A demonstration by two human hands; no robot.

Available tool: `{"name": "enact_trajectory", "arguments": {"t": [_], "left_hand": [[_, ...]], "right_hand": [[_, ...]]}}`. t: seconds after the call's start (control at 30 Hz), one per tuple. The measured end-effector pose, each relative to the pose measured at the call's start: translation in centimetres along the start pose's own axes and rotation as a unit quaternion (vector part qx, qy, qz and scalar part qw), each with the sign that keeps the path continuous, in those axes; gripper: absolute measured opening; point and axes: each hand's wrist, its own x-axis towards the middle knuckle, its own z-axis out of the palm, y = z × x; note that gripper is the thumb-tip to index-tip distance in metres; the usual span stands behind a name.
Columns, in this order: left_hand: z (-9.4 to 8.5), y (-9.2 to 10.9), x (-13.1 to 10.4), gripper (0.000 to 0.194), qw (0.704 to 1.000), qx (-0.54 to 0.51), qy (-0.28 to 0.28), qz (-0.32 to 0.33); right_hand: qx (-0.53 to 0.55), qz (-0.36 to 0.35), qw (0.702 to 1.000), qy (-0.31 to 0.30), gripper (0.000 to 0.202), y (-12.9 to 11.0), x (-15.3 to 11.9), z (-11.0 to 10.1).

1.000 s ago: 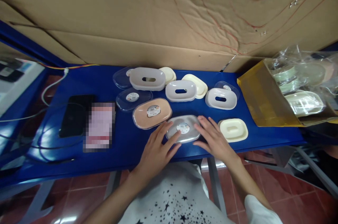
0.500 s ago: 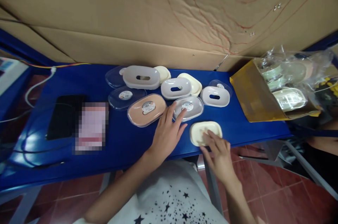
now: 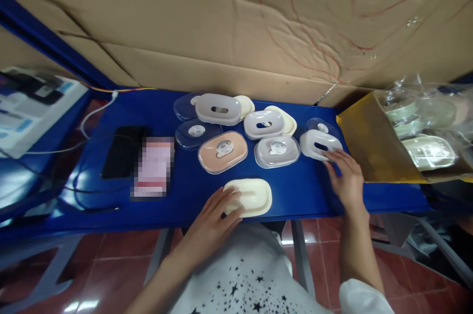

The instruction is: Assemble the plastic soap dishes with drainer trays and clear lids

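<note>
My left hand [image 3: 219, 211] grips the left end of a cream oval soap dish base [image 3: 254, 196] lying near the table's front edge, thumb along its near side. To the right, my right hand [image 3: 345, 173] has its fingertips and thumb closed on the near right edge of a pale grey slotted soap dish tray [image 3: 314, 145], which looks slightly tilted. A clear lid [image 3: 318, 125] with a round label lies behind that tray. Between the hands, farther back, sit a lidded grey soap dish [image 3: 277, 151] and a lidded peach soap dish [image 3: 222, 152].
More slotted trays [image 3: 218, 116], cream bases [image 3: 246, 105] and clear lids [image 3: 197, 134] lie along the back of the blue table [image 3: 299, 195]. An open cardboard box [image 3: 373, 149] of bagged dishes stands at right. A black flat object [image 3: 121, 154] and cables are at left.
The cream base has moved left, passing from my right hand to my left hand. My right hand has gone right and back to the grey slotted tray. The camera view has shifted.
</note>
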Motion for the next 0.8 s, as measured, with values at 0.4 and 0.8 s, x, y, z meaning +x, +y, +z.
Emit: {"name": "enact_trajectory", "arguments": {"t": [0.4,0.8], "left_hand": [[0.8,-0.3,3.1,0.059,0.998,-0.043,0.039,-0.033],[-0.8,-1.4,0.7,0.045,0.999,0.021,-0.033,-0.012]], "right_hand": [[0.157,-0.11,0.973,-0.128,0.058,-14.7,-6.2,0.2],[0.11,-0.216,0.958,-0.151,0.04,-16.7,-6.8,2.4]]}}
